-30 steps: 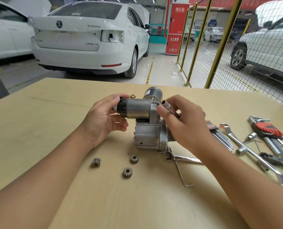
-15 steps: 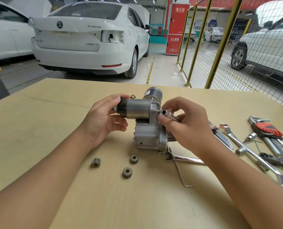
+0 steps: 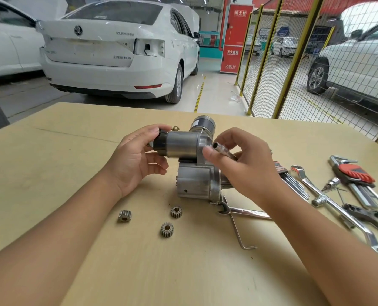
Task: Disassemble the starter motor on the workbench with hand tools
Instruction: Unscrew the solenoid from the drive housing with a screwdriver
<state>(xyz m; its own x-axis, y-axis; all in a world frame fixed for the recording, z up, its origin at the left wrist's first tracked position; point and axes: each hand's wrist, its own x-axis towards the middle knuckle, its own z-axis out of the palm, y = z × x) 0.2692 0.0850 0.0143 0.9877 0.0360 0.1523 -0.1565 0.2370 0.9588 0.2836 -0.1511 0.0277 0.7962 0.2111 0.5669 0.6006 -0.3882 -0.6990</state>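
Head view: hands at the table's centre, both on or at the starter motor.
Right hand [image 3: 247, 166]: fingers curled round a small socket driver [image 3: 222, 149], thumb along its shaft; its open socket end points to 9 o'clock, right beside the motor's flange.
Left hand [image 3: 135, 160]: thumb and fingers wrapped round the dark end cap of the solenoid cylinder [image 3: 181, 144], steadying it from 9 o'clock.
Starter motor [image 3: 196, 171]: stands on the table [image 3: 51, 173] between the two hands, solenoid on top, cast housing below, dark motor can behind at 12 o'clock.
Handling: judged heavy and rigid — cast metal that will not flex. The smooth cylinder looks slippery, so the end cap or the ribbed housing is the better hold. Top-heavy as it stands; bracing while turning a fastener seems wise.
Gears [image 3: 167, 229]: three small pinions lie loose on the table at 6 to 7 o'clock of the motor, apart from one another.
Spanner [image 3: 243, 212]: lies touching the housing foot at 5 o'clock, a bent hex key just beside it.
Other tools: hex key sets [image 3: 356, 175] and wrenches well out at 3 o'clock.
Change: half a second back the socket tip sat against the flange — now it is lifted slightly clear, tilted more toward the camera. Left hand and motor unmoved.
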